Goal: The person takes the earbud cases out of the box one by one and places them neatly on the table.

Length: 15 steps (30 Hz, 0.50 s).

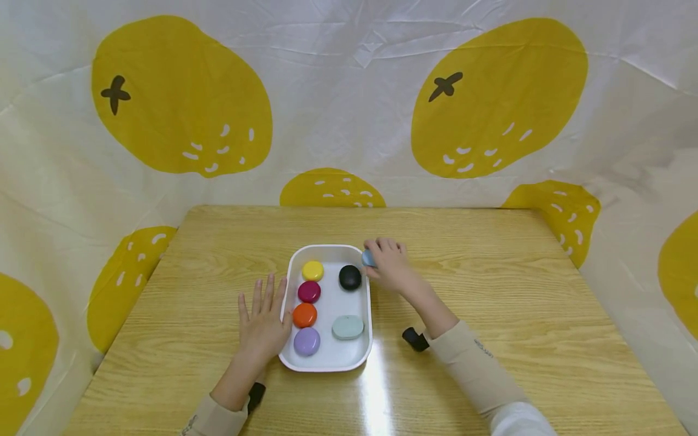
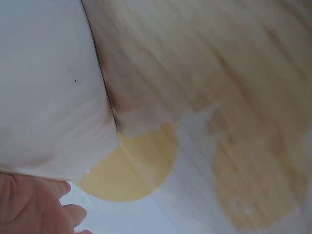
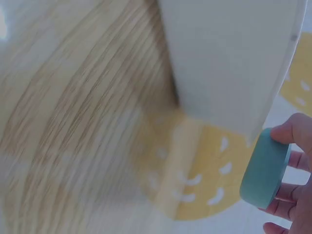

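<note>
A white rectangular tray (image 1: 328, 367) with rounded corners sits on the table. Down its left side runs a column of glossy round pieces: yellow (image 1: 313, 270), magenta (image 1: 309, 292), orange (image 1: 305, 315) and lilac (image 1: 307, 341). On the right lie a black round piece (image 1: 350, 277) and a pale mint oval piece (image 1: 348, 327). My left hand (image 1: 264, 330) rests along the tray's left wall, fingers straight and spread. At the tray's upper right corner, my right hand (image 1: 390, 264) pinches a smooth light-blue rounded piece (image 3: 265, 168) between thumb and fingers.
The wooden table (image 1: 491, 290) stretches out around the tray. Behind and beside it hangs a white cloth (image 1: 338, 103) with large yellow fruit prints. Black wrist devices show beneath both forearms, the right one (image 1: 415, 339) just right of the tray.
</note>
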Motion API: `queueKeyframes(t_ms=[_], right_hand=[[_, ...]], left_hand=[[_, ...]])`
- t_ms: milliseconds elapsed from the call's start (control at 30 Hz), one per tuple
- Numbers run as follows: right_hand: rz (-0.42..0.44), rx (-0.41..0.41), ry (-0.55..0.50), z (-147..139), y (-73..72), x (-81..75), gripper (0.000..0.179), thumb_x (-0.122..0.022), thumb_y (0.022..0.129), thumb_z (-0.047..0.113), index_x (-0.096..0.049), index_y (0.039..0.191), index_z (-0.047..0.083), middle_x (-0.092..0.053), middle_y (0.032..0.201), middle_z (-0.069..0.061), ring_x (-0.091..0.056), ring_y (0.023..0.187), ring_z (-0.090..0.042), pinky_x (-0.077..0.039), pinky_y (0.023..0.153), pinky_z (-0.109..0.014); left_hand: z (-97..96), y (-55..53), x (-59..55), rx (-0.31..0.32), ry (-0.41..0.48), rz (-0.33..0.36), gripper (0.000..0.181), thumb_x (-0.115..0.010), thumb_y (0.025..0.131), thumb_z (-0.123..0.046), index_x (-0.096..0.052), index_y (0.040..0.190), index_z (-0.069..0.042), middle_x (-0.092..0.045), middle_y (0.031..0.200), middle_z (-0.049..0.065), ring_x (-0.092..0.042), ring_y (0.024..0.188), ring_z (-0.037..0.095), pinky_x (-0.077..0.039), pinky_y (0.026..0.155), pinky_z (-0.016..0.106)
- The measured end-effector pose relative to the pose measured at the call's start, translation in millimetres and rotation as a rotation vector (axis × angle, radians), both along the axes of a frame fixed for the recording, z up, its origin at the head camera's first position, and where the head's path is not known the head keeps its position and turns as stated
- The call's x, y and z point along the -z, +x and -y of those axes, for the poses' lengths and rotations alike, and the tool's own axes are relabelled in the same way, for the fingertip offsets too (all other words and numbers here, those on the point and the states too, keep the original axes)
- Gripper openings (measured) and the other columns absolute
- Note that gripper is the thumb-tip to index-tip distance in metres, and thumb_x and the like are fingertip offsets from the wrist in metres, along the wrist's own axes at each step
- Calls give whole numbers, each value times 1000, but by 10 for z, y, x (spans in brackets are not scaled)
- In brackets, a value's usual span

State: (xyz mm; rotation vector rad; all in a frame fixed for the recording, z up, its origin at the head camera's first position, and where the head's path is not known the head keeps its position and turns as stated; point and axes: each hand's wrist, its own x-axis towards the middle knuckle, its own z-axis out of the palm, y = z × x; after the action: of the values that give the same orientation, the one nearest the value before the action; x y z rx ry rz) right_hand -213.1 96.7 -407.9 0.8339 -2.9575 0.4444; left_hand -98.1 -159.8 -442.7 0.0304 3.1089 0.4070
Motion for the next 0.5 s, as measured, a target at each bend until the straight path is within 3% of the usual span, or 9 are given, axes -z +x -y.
queueKeyframes(t_ms=[100,300,500], right_hand=[[23,52,14,-130,-69,71,43,-57,88,24,-42,125,8,-46,114,-16,-40,109,-34,-28,94,-54],[64,89,50,-280,-138,220,41,-58,89,25,-41,122,8,-45,113,-17,-39,109,-36,-29,92,-53],[86,89,104,-330,-167,343,39,-57,89,24,-41,121,8,-46,113,-18,-40,107,-35,-31,91,-52]], left_hand=[[3,0,4,0,-3,-2,63,-42,93,-28,-15,147,-10,-5,153,16,4,138,37,8,106,59],[7,9,1,3,18,17,63,-41,93,-29,-14,147,-10,-3,153,17,7,138,37,19,104,55],[4,9,-2,2,20,11,63,-41,93,-29,-15,147,-10,-3,153,16,6,138,37,16,104,57]])
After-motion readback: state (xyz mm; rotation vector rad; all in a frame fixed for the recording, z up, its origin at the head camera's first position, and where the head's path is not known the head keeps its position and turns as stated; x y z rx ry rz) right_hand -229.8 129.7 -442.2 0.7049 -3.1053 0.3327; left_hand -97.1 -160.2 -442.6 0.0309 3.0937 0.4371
